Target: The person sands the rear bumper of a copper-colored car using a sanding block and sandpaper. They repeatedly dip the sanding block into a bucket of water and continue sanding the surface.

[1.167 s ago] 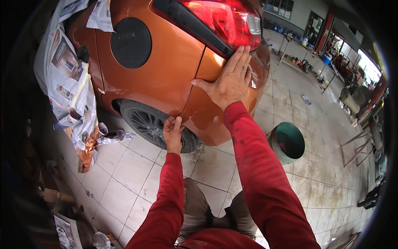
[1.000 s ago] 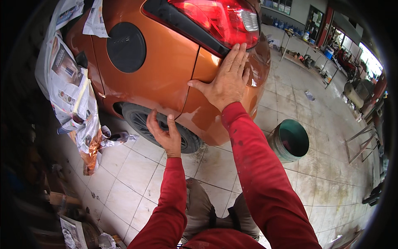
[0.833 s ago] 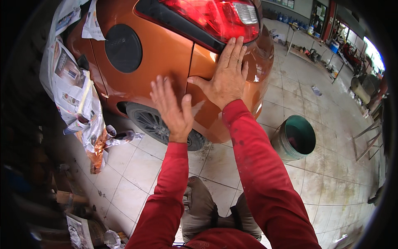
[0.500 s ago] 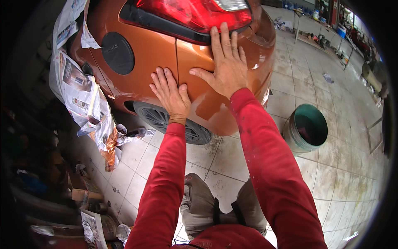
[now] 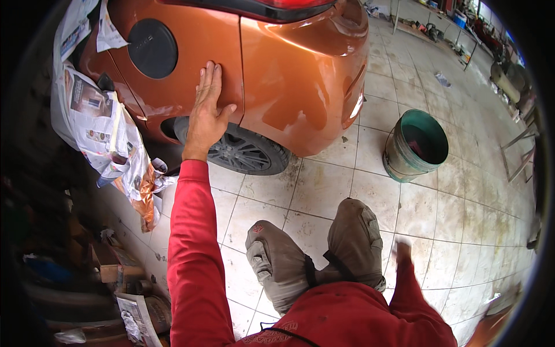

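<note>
My left hand (image 5: 208,113) rests on the orange car's rear side panel (image 5: 202,46), just above the wheel (image 5: 248,151). Its fingers are stretched out, the thumb apart, and nothing is in it. A round black fuel cap cover (image 5: 152,48) sits on the panel to the upper left of that hand. My right hand (image 5: 403,251) is down beside my right knee, away from the car and smeared by motion, so its fingers cannot be made out. The bumper (image 5: 306,87) has patches of differing sheen. Only the lower edge of the red tail light (image 5: 289,4) shows.
Newspaper and plastic sheeting (image 5: 95,110) hang over the car's side at left. A green bucket (image 5: 416,144) stands on the tiled floor (image 5: 324,185) at right. Boxes and clutter (image 5: 118,260) lie at lower left. A table (image 5: 439,29) with items is at the far right.
My right hand has left the car's rear corner below the tail light and dropped to my right side. My left hand stays on the panel, turned more upright. The view has tilted downward.
</note>
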`<move>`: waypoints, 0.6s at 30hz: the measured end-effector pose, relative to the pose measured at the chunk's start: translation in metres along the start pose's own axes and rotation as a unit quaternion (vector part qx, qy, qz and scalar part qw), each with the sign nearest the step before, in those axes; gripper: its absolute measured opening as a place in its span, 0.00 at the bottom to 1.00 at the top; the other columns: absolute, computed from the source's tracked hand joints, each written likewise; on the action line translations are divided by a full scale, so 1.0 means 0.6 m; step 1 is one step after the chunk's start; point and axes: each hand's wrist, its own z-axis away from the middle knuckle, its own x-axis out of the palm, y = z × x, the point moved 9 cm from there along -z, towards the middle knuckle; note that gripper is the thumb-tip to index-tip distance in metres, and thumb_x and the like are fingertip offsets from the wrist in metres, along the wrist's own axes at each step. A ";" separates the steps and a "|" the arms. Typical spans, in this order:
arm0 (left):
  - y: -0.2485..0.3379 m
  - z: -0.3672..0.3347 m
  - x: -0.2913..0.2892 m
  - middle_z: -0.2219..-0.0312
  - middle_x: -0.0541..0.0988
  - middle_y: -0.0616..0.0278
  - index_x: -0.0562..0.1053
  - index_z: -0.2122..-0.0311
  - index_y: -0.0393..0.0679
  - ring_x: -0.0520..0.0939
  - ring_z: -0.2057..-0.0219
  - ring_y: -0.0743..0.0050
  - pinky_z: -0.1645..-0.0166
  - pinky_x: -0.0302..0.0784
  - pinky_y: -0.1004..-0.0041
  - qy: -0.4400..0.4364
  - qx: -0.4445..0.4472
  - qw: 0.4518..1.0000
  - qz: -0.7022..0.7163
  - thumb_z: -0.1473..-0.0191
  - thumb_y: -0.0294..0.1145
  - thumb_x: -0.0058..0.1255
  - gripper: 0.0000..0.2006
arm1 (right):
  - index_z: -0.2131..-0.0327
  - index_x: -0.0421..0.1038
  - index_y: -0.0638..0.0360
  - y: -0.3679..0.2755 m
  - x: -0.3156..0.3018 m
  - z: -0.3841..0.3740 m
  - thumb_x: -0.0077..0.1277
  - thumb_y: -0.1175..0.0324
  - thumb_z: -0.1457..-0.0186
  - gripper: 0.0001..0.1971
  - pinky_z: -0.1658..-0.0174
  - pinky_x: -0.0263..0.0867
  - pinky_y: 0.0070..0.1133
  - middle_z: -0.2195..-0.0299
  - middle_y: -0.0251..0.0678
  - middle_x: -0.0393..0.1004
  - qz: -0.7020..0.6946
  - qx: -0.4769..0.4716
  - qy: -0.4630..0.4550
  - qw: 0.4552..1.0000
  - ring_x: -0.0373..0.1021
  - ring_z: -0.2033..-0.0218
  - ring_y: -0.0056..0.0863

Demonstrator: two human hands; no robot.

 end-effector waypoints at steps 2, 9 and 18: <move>-0.030 0.016 -0.022 0.22 0.50 0.50 0.50 0.22 0.47 0.48 0.21 0.46 0.21 0.48 0.49 0.012 -0.014 0.999 0.051 0.46 0.27 0.67 0.51 | 0.55 0.71 0.52 0.212 -0.095 0.128 0.55 0.56 0.33 0.12 0.73 0.71 0.37 0.66 0.34 0.73 0.123 0.195 0.041 0.972 0.75 0.72 0.36; -0.034 0.047 0.022 0.23 0.51 0.42 0.49 0.22 0.38 0.47 0.22 0.39 0.21 0.40 0.46 0.138 -0.055 0.987 0.068 0.38 0.47 0.64 0.49 | 0.57 0.75 0.53 0.239 -0.278 0.286 0.57 0.58 0.36 0.11 0.67 0.69 0.43 0.65 0.37 0.75 -0.001 0.238 0.225 0.945 0.72 0.69 0.41; -0.033 0.064 0.097 0.23 0.43 0.37 0.47 0.23 0.32 0.41 0.22 0.33 0.22 0.36 0.41 0.132 -0.077 0.983 -0.105 0.31 0.55 0.48 0.46 | 0.47 0.79 0.68 -0.473 0.005 0.077 0.63 0.58 0.42 0.26 0.47 0.75 0.34 0.51 0.53 0.84 0.298 -0.336 0.094 0.888 0.81 0.52 0.44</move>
